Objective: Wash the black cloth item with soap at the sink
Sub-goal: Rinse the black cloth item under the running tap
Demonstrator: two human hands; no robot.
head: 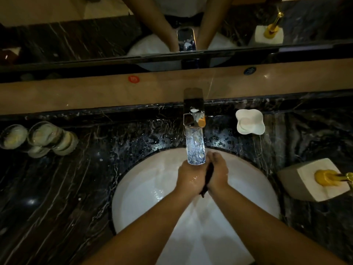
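The black cloth item (208, 178) shows as a narrow dark strip squeezed between my two palms, just under the tap's spout. My left hand (189, 177) presses it from the left, wet on the back. My right hand (217, 174) presses from the right, fingers reaching under the spout. Both hands are over the white sink basin (145, 197). Most of the cloth is hidden between the hands. A white soap bar lies in a white soap dish (249, 121) on the counter, right of the tap.
A chrome tap (194, 127) stands at the basin's back edge. Upturned glasses (44, 138) sit on the black marble counter at the left. A white dispenser with a gold pump (317, 178) stands at the right. A mirror runs along the wall behind.
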